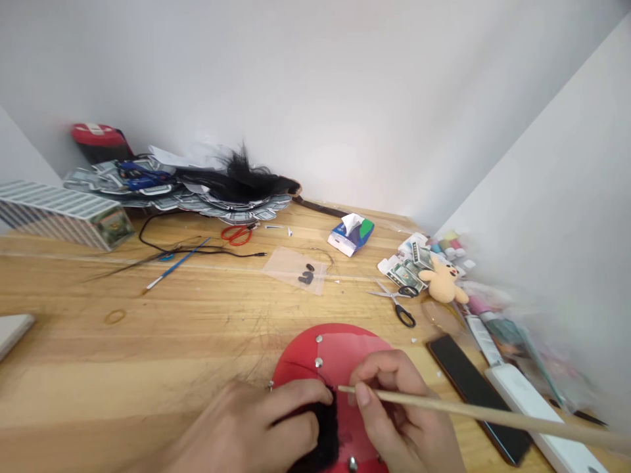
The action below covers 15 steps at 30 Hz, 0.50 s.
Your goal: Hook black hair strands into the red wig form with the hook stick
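In front of me at the bottom lies a red round piece (296,355) with several silver studs along it. A black fuzzy patch (325,437) sits on its left part. My left hand (261,420) has its fingers bent over this patch, gripping it by the upper edge. In my right hand (399,407) a thin wooden stick (493,414) is pinched between thumb and fingers. The stick's tip points left, close to the patch's top right edge. Its far end runs out past the right of the view.
Black-handled scissors (397,299), a tissue pack (351,233) and a plush toy (444,281) lie beyond my right hand. A phone (478,394) and white power strip (547,420) are at right. Further left are a paintbrush (175,266), red-handled scissors (236,234) and stacked boxes (64,213).
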{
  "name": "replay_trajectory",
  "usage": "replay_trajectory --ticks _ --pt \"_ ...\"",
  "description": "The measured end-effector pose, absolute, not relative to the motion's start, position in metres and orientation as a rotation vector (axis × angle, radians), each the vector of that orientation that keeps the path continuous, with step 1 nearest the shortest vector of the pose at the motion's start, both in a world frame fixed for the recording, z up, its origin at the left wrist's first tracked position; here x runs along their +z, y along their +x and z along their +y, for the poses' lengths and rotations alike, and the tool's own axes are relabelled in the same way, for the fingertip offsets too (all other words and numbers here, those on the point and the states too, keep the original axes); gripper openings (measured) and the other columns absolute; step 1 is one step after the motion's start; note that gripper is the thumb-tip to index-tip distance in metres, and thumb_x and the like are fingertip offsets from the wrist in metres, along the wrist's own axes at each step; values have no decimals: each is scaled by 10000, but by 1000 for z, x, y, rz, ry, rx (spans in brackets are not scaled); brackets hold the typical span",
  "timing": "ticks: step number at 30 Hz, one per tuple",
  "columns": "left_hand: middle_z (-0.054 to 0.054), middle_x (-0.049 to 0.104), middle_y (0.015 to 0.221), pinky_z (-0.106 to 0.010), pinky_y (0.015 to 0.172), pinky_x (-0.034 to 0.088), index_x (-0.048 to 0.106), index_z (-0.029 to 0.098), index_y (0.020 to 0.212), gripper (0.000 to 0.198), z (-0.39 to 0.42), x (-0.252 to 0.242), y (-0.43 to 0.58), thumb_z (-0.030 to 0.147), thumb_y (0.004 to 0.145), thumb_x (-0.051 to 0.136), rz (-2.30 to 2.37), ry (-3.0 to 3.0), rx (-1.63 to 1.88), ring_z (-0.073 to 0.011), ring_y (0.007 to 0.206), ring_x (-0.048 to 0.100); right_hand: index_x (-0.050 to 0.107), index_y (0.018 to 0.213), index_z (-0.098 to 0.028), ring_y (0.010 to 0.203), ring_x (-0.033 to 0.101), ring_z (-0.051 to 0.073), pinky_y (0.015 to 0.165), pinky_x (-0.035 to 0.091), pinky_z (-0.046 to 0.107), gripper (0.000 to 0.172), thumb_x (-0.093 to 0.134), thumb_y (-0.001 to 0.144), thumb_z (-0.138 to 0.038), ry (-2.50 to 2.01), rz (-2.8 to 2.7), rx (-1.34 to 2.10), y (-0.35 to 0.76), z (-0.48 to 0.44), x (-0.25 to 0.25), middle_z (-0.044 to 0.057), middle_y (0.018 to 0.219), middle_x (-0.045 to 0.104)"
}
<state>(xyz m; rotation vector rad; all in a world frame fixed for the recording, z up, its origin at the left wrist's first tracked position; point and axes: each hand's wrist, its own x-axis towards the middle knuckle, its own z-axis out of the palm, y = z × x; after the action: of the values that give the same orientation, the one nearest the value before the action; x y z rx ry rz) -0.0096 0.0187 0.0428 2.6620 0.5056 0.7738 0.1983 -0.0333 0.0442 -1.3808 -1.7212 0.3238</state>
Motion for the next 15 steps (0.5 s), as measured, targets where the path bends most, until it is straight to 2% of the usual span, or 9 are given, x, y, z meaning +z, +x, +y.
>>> replay_trajectory --ticks 2,4,8,11,15 --pt "33 732 1078 -167 670 536 587 247 894 259 20 49 -8 121 981 377 548 2443 780 -105 762 709 541 890 -267 522 580 105 455 468 160 137 497 924 -142 -1384 -1696 331 198 -32 44 -52 702 574" --pt "26 725 988 -155 710 524 584 242 917 224 22 55 -5 136 973 396 575 2278 790 -107 816 701 556 862 -257 514 570 107 444 457 169 127 508 926 -159 -1389 -1687 341 198 -31 45 -47 694 572" --pt "35 615 721 -169 603 459 531 215 768 272 30 59 2 224 1000 388 674 2166 604 -105 650 609 569 837 -245 541 599 121 471 484 184 129 509 927 -174 -1383 -1643 404 200 -31 47 -32 700 583" --pt "33 594 694 -197 589 413 503 208 725 284 36 59 7 214 985 389 707 2237 431 -118 630 572 565 851 -247 581 635 133 518 524 200 118 506 935 -190 -1366 -1595 484 200 -31 45 -32 714 583" --pt "20 628 682 -218 591 398 539 209 729 275 42 63 14 200 963 393 723 2349 288 -141 619 591 559 857 -247 564 627 134 518 528 203 114 501 943 -199 -1343 -1566 558 199 -32 45 -35 703 574"
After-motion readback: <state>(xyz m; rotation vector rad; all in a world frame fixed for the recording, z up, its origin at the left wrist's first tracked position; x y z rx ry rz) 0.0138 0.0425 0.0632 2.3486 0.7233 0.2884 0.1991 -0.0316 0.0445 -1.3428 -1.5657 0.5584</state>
